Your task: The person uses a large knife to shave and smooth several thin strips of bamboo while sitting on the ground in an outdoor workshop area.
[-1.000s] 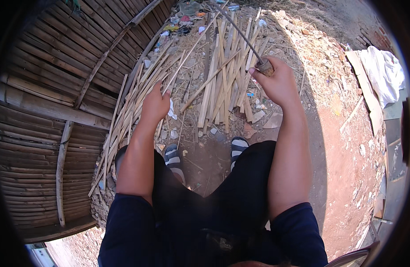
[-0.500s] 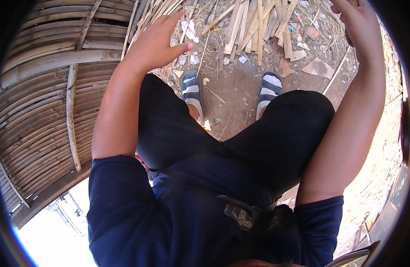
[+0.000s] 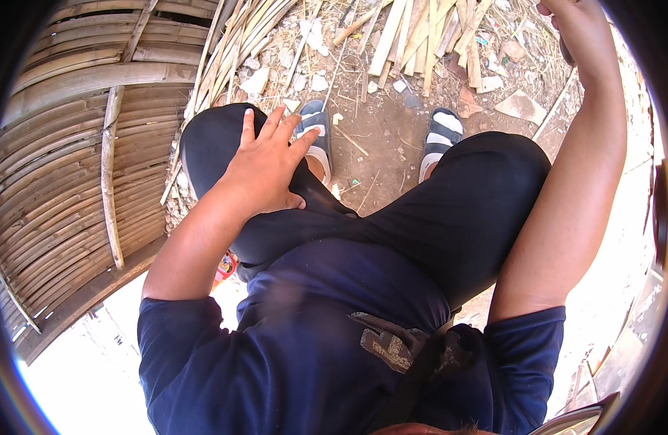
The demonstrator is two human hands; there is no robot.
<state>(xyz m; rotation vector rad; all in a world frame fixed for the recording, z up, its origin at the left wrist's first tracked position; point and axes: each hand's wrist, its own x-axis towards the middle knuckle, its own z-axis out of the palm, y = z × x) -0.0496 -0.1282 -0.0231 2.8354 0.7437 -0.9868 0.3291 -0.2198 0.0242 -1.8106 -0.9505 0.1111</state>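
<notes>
My left hand (image 3: 267,165) rests over my left thigh, in black trousers (image 3: 211,141), with its fingers spread and nothing in it. My right hand (image 3: 582,32) is raised at the upper right edge of the view, partly cut off. Its fingers look curled, and a small dark shape shows beneath the palm; what it holds is too hidden to name. Flat bamboo or wood strips (image 3: 421,43) lie in a loose pile on the ground beyond my feet. Thinner, longer strips (image 3: 236,47) lie to the left of that pile, nearer my left knee.
A slatted bamboo wall (image 3: 66,167) stands close on my left. My feet, in strapped sandals (image 3: 444,130), stand apart on bare dirt (image 3: 377,163). Broken tile pieces (image 3: 521,106), stones and scraps litter the ground. A small red object (image 3: 225,268) lies beside my left hip.
My left hand has come down and back from above the strips onto my left thigh. My left knee has swung outward to the left. My right hand has moved slightly up.
</notes>
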